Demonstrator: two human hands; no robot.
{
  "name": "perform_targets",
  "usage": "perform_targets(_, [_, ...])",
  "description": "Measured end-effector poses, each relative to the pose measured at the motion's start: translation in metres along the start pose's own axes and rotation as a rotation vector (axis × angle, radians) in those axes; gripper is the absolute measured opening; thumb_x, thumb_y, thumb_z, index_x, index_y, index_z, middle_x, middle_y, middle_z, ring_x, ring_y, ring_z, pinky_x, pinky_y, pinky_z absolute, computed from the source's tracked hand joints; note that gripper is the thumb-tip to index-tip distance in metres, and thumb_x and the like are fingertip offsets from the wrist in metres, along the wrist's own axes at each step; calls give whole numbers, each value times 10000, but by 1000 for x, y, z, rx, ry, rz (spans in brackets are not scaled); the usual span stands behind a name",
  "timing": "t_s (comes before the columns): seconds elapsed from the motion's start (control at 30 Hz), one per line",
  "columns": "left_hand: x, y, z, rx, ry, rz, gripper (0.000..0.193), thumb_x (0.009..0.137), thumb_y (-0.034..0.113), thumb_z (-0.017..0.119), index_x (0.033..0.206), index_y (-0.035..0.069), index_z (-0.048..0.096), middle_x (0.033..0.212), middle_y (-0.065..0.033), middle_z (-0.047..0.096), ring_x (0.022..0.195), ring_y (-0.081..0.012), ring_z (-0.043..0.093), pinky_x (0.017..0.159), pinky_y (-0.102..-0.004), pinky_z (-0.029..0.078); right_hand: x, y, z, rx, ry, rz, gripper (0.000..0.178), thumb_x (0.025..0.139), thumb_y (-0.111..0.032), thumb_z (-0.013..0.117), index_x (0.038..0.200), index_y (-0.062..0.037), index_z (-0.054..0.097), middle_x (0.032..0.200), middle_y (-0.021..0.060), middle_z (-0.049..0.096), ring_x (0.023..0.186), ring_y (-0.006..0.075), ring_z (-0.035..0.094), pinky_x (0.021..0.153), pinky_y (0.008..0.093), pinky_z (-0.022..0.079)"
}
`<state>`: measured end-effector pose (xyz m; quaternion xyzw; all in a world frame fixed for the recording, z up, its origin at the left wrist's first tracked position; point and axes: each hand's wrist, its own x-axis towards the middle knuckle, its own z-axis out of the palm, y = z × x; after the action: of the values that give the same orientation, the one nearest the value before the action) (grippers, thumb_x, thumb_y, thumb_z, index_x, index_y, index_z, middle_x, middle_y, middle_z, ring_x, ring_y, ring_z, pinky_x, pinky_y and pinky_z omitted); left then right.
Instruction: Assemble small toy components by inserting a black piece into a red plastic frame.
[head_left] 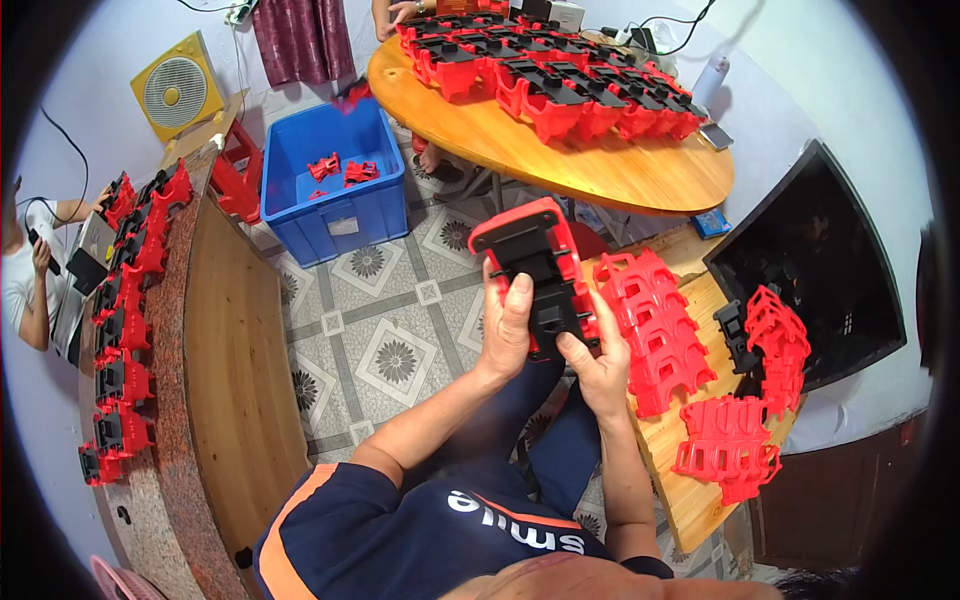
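Observation:
A red plastic frame with a black plastic insert (537,262) is held up in front of me, tilted, with its black side facing me. My left hand (508,325) grips its left edge, thumb lying on the black part. On the lower right edge, my right hand (600,365) is closed around it, thumb pressing near the bottom end. The other fingers are mostly hidden behind the piece. Just right of my right hand, a row of nested red plastic frames (655,330) lies on a small wooden table (680,500).
More red frames (728,445) and a black insert (737,335) lie beside a dark screen (815,270). Assembled pieces crowd a round table (640,180) and line a stone-topped counter (172,400). A blue bin (335,225) holds several red pieces. Other people stand at the far table and left.

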<state>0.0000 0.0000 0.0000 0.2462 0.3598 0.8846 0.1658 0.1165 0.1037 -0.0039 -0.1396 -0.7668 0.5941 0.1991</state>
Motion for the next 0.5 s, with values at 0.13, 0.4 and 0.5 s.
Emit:
perform_targets(0.13, [52,39,-10,81,96,-4,603,986,392,541,1431,75,287,1326,-106,457,1184,-180,483,1013,-338,424,13,-20,29,80,-3,-132,1121,807,-569,727,1553,-35,82,1571,206,224,1358,298,407,1101,438,347])
perform_targets(0.4, [285,37,-64,260,112,-392,611,926,588,536,1322,133,442,1088,-31,651,655,-169,626,669,-401,567,-10,-25,4,295,271,-33,613,968,-231,640,1455,25,370,1346,152,522,1237,192,516,1019,288,422])
perform_targets(0.5, [308,44,-75,395,36,-521,660,909,656,510,1339,155,513,1139,-28,662,808,-280,671,924,-585,479,-31,-18,6,328,309,-14,539,971,-185,634,1425,19,424,1256,127,577,1193,166,543,1008,283,433])
